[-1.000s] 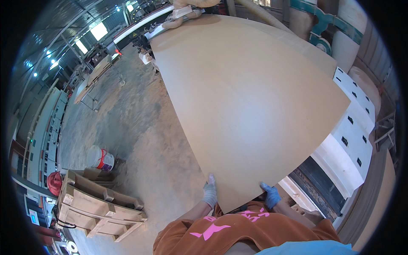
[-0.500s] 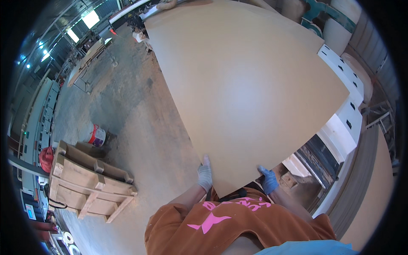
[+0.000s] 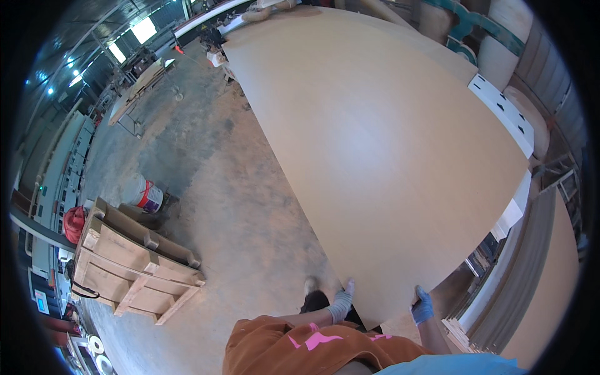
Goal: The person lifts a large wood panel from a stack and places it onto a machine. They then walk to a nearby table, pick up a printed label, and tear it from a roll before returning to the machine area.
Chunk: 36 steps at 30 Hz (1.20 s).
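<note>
A large tan board (image 3: 381,156) stretches away from my body, its near corner pointing at my waist. On the left edge close to that corner, my left hand (image 3: 341,302), in a pale glove, grips the board with the thumb on top. My right hand (image 3: 422,306), in a blue-grey glove, holds the right edge near the same corner. The fingers of both hands are mostly hidden under the sheet. The board's far part lies over the white machine table (image 3: 500,112). At the far end another person's arm (image 3: 259,14) rests by the board's edge.
On the left stand a wooden pallet crate (image 3: 134,269) and a white and red bucket (image 3: 144,194). A stack of boards (image 3: 522,275) rises close on my right. Dusty concrete floor (image 3: 231,206) runs along the left side. White duct bags (image 3: 503,44) stand at the back right.
The board has shifted toward me and to the right, covering more of the white table. Both my hands have moved down and right with it. A foot now shows beside my left hand.
</note>
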Each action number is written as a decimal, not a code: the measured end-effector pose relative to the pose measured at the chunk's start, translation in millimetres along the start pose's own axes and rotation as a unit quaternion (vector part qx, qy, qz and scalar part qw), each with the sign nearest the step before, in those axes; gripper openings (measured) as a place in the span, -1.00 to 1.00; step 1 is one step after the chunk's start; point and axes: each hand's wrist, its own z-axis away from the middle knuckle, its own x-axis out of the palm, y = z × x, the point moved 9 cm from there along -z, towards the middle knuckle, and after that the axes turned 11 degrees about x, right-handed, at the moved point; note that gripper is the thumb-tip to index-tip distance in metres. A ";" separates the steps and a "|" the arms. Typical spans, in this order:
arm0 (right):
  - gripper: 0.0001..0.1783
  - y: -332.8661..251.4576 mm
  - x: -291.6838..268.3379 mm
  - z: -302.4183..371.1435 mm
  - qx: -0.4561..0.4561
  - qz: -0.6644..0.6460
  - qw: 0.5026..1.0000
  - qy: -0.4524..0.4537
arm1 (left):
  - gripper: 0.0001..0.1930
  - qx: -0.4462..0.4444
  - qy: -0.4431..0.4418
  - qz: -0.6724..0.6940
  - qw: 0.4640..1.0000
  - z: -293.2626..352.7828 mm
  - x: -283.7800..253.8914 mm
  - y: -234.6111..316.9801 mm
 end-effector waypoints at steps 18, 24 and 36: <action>-0.32 69.2 95.7 59.6 0.108 -0.138 0.982 -0.066 | -0.51 0.001 -0.253 0.083 0.964 2.1 14.3 2.0; -0.29 96.6 106.2 70.2 0.110 -0.138 0.984 -0.035 | -0.50 -0.054 -0.266 0.076 0.959 -35.7 -4.0 -25.0; -0.27 120.3 88.3 52.2 0.047 -0.149 0.988 -0.004 | -0.66 0.099 -0.026 -0.035 0.994 -43.9 -233.7 47.5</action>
